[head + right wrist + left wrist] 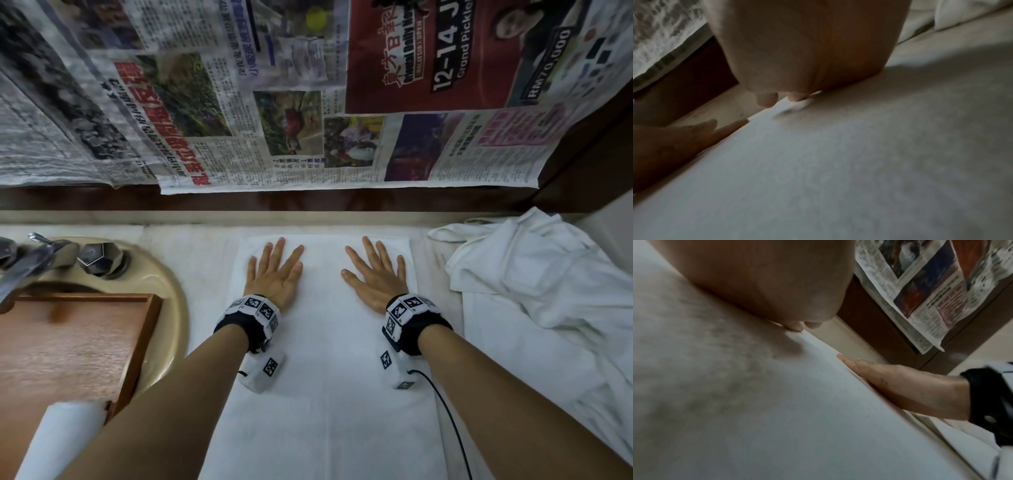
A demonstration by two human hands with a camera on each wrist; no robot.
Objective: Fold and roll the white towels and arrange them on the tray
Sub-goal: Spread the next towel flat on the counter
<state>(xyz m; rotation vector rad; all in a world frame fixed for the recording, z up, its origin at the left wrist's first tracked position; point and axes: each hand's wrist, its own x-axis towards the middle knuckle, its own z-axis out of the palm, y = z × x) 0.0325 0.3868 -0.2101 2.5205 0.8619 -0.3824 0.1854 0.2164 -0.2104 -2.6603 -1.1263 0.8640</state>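
My arms are bare, without sleeves. On each wrist I wear a black strap [419, 334] carrying white blocks printed with black square markers [252, 303]. Below the strap hangs a white camera box [263, 371]. A thin black cable [448, 411] runs from the right box, and a metal snap button [990, 418] sits on the right strap.

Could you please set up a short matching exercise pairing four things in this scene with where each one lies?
Things:
1. flat towel
2. wooden tray
3. crumpled towels
4. rolled towel

Places:
A. heaped at the right of the counter
B. resting over the sink
C. at the tray's near edge
D. spread under both open hands

Pairs: 1-D, 2-B, 3-A, 4-C
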